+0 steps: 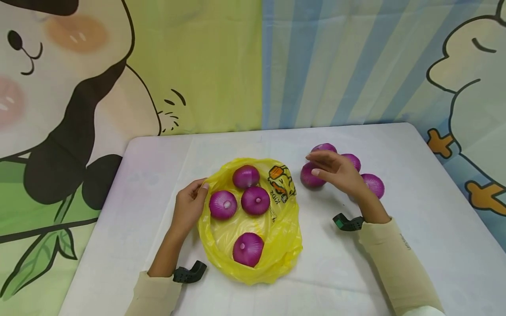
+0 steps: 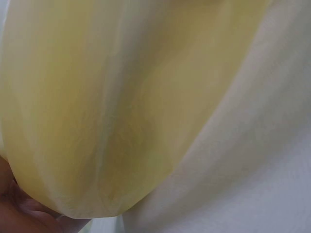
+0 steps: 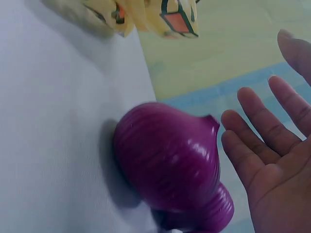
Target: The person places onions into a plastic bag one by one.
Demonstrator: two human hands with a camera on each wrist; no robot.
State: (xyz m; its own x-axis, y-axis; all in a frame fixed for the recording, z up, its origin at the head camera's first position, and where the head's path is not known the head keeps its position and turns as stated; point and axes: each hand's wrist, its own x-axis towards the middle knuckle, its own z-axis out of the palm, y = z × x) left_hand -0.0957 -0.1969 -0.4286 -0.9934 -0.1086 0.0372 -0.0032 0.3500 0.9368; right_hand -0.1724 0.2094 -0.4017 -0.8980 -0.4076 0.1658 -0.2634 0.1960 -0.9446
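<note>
A yellow plastic bag lies spread wide on the table, its mouth facing up, with several purple onions inside, one of them an onion near the front. My left hand pinches the bag's left rim between thumb and fingers. In the left wrist view the yellow plastic covers most of the picture. Over a loose group of onions to the right hovers my right hand, fingers extended. The right wrist view shows a gap between that hand and the nearest onion.
Another loose onion sits to the right of the right forearm. White cloth covers the table. Behind it hangs a cartoon-printed backdrop. Black wrist devices stick out from both wrists.
</note>
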